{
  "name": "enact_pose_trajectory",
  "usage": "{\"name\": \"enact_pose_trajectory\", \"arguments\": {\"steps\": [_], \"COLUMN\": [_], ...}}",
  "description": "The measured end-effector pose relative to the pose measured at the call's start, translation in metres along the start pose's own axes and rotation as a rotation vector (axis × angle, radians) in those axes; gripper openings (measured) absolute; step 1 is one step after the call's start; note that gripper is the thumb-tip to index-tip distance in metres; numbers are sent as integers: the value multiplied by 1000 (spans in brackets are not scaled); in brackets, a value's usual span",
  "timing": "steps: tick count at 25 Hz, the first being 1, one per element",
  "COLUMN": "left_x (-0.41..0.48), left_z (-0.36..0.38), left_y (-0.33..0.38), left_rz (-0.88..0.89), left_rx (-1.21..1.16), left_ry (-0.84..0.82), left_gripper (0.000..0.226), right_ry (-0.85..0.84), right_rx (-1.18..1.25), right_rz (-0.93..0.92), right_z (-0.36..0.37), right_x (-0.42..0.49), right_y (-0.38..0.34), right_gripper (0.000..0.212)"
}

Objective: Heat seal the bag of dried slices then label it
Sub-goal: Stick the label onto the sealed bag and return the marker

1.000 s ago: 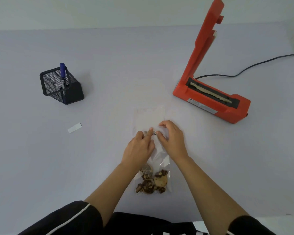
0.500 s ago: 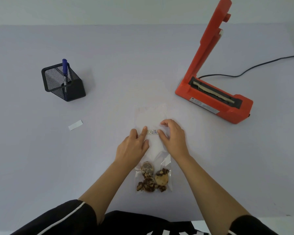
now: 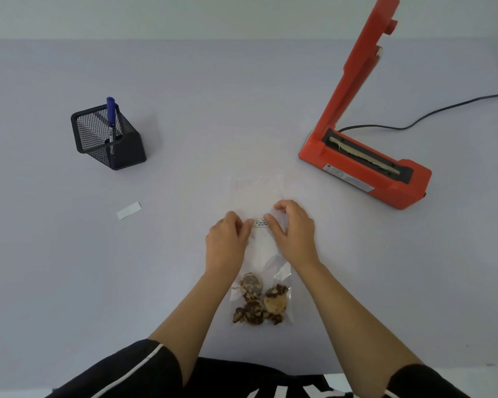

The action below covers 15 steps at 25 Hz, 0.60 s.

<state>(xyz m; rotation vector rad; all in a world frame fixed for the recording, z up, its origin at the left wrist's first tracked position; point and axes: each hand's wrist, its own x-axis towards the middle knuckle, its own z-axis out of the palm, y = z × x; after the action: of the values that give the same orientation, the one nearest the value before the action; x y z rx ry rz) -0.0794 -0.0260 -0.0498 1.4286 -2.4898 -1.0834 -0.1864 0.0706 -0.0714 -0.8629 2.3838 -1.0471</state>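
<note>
- One bag (image 3: 258, 193), one label (image 3: 260, 223), one sealer (image 3: 357, 165), one pen (image 3: 110, 110).
- Left hand (image 3: 226, 244): fingers bunched, pressing label's left end.
- Right hand (image 3: 295, 234): thumb, forefinger apart, thumb pressing right end.

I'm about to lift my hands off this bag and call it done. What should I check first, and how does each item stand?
1. Label on the bag, between the left hand and right hand: ok.
2. Label edges pressed flat: cannot tell; fingertips cover its ends.
3. Bag's far end sealed: cannot tell; clear film too faint.
4. Dried slices at the near end, clear of the label: ok.
5. Heat sealer arm raised, apart from the bag: ok.
6. Pen in the mesh holder: ok.
</note>
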Motion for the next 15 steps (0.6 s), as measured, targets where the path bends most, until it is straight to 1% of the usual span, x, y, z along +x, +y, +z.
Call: {"name": "enact_pose_trajectory", "arguments": {"steps": [3, 8, 12, 15], "left_x": [3, 15, 20, 21], "left_z": [5, 1, -1, -2], "left_y": [5, 4, 2, 1], "left_rz": [-95, -227, -255, -234], "left_rx": [127, 0, -9, -4], "left_ry": [-47, -82, -125, -134], "left_gripper": [37, 39, 40, 40], "right_ry": [13, 45, 41, 38], "right_rx": [-80, -36, -62, -71], "right_rz": [43, 45, 54, 55], "right_z": [6, 6, 7, 7], "right_x": [0, 1, 0, 0], "right_y": [-2, -3, -3, -4], "right_gripper": [25, 21, 24, 25]}}
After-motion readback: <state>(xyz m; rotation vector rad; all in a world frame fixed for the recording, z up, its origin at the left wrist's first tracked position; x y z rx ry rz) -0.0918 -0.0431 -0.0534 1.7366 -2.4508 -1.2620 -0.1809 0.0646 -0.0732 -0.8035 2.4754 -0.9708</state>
